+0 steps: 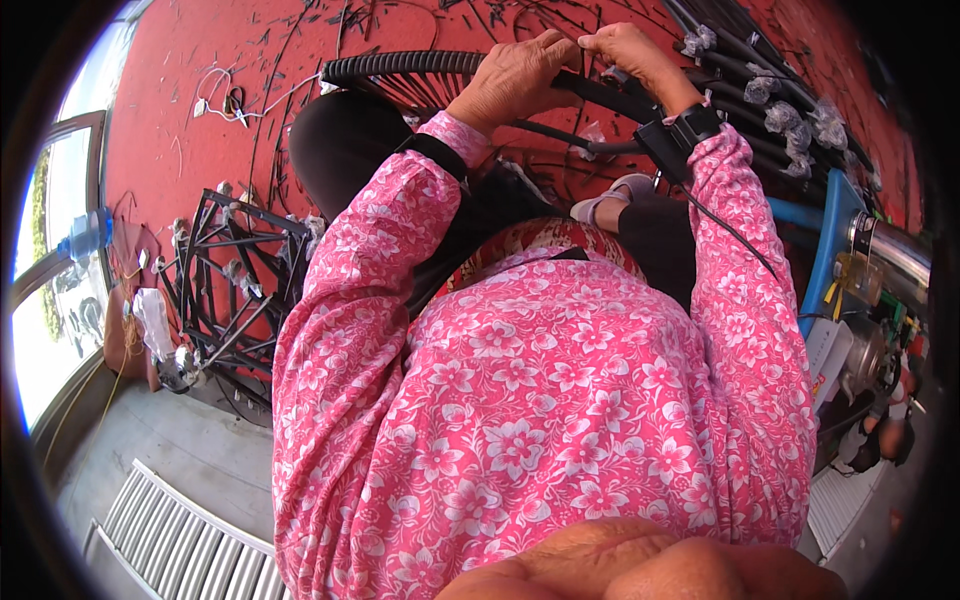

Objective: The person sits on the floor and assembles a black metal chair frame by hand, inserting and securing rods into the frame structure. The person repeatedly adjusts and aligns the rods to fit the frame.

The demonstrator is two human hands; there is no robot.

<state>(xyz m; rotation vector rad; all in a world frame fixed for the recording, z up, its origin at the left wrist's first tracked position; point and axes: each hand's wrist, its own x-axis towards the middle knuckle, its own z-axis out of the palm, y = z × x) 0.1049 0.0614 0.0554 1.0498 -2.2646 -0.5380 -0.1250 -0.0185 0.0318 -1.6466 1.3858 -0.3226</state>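
A curved black frame [400,66], wound with dark strip and strung with close black strands, lies across my lap. My left hand [520,78] is closed over its bar, with the fingertips partly hidden behind it. Just to the right, my right hand [635,62] is bent inward, thumb and forefinger pinched together close to the left hand. What lies in that pinch is too small to make out. Below the right hand, an unwound black bar [610,100] of the frame runs toward my right wrist.
Black metal frames [240,265] with plastic-wrapped ends stand at left. Wrapped black tubes [765,95] lie at upper right, beside a blue stand [832,240]. A white cable [240,110] and dark scraps litter the red floor [190,60]. White slatted racks [185,530] are at lower left.
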